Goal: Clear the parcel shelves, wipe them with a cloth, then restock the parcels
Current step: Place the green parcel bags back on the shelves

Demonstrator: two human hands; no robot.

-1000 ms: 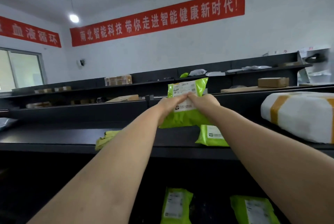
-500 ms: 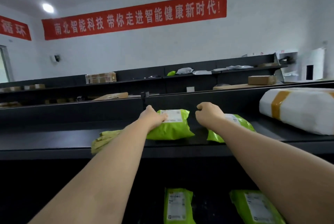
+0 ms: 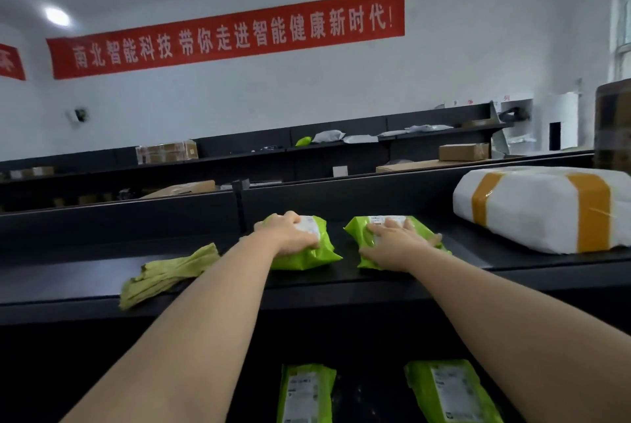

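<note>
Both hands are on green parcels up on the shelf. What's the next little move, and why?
Probably let go: the left green parcel under the left hand and the right green parcel under the right hand already lie flat on the shelf, apart, so both look placed.

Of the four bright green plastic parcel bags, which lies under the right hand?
The right-hand green plastic bag on the upper black shelf: the right hand rests flat on it. The left hand grips its neighbour; two others lie below.
</note>
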